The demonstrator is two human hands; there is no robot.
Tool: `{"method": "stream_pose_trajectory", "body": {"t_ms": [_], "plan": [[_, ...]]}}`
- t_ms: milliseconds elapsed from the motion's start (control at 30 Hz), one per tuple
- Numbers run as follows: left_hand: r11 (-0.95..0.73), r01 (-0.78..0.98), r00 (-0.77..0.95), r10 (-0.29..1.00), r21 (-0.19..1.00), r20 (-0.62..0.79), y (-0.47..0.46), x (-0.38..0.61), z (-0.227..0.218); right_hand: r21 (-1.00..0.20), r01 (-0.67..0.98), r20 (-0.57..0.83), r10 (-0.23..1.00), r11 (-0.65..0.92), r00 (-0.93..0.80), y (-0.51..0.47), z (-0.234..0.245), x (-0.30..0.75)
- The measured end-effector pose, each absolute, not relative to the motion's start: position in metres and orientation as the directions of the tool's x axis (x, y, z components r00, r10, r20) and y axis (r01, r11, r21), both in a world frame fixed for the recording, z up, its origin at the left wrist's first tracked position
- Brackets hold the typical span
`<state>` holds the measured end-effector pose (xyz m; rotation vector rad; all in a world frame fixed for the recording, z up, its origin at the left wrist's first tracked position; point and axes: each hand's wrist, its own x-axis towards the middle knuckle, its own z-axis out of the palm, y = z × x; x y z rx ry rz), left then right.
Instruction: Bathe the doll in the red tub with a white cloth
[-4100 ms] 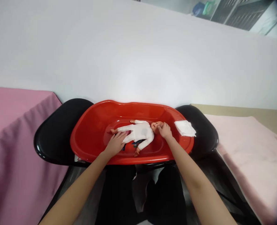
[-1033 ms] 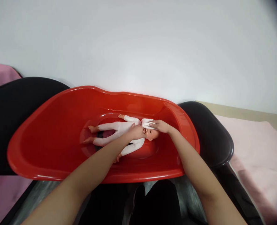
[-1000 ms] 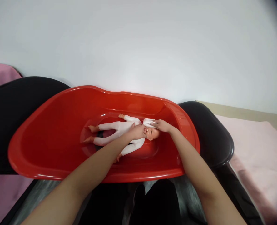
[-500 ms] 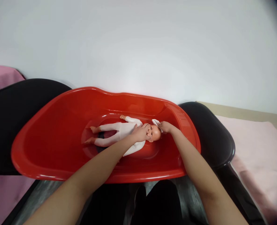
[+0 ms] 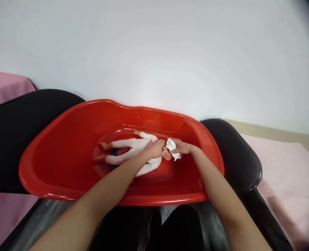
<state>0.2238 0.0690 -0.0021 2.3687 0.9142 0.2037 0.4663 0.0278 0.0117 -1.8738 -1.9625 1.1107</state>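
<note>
A baby doll with white-clothed body and limbs lies on its back in a red baby bathtub, head to the right and bare feet to the left. My left hand grips the doll around its neck and chin. With my right hand I hold a white cloth spread over the top of the doll's head. The cloth hides the forehead, and my fingers cover part of the face. Under the doll's legs lies something dark that I cannot make out.
Black chairs or stands flank the tub on the left and right. Pale pink sheets cover surfaces at both sides. Behind the tub rises a white wall, and my dark-clothed legs are just below its front rim.
My right hand has moved the cloth from the far side of the doll's head over its top and forehead. My left hand keeps its hold. The view has shifted slightly.
</note>
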Motion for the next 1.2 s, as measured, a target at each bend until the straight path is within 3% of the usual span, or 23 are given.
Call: {"method": "stream_pose_trajectory", "body": {"t_ms": [167,233,433,533,667,800,867,967,1100,1200], "plan": [[-0.597,0.584,0.740,0.670,0.551,-0.058,0.067,0.224,-0.002,-0.588,0.734,-0.619,0.773,-0.339,-0.139,0.024,0.013,0.469],[-0.597,0.590,0.737,0.673,0.544,-0.061,0.068,0.224,-0.001,-0.602,0.732,-0.597,0.789,-0.319,-0.147,0.022,0.013,0.468],[-0.582,0.594,0.740,0.666,0.556,-0.093,0.069,0.221,0.005,-0.681,0.731,-0.288,0.933,-0.042,-0.215,0.025,0.011,0.464],[-0.582,0.594,0.745,0.658,0.555,-0.107,0.069,0.221,0.006,-0.719,0.684,-0.374,0.898,-0.123,-0.232,0.026,0.012,0.465],[-0.585,0.597,0.737,0.670,0.549,-0.088,0.071,0.222,0.001,-0.578,0.773,-0.580,0.798,-0.261,-0.165,0.024,0.011,0.463],[-0.593,0.589,0.739,0.671,0.549,-0.068,0.074,0.222,-0.003,-0.414,0.893,-0.390,0.921,-0.176,0.000,0.021,0.011,0.452],[-0.591,0.588,0.742,0.665,0.552,-0.079,0.075,0.221,-0.003,-0.412,0.901,-0.326,0.945,-0.138,-0.004,0.022,0.014,0.448],[-0.581,0.599,0.738,0.668,0.550,-0.097,0.074,0.221,-0.001,-0.404,0.894,-0.422,0.906,-0.195,0.007,0.024,0.018,0.449],[-0.569,0.618,0.727,0.676,0.543,-0.119,0.073,0.221,0.002,-0.223,0.930,-0.542,0.830,-0.292,0.131,0.025,0.022,0.454],[-0.559,0.632,0.716,0.685,0.536,-0.130,0.073,0.220,0.002,-0.333,0.920,-0.479,0.877,-0.205,0.022,0.022,0.023,0.450]]}}
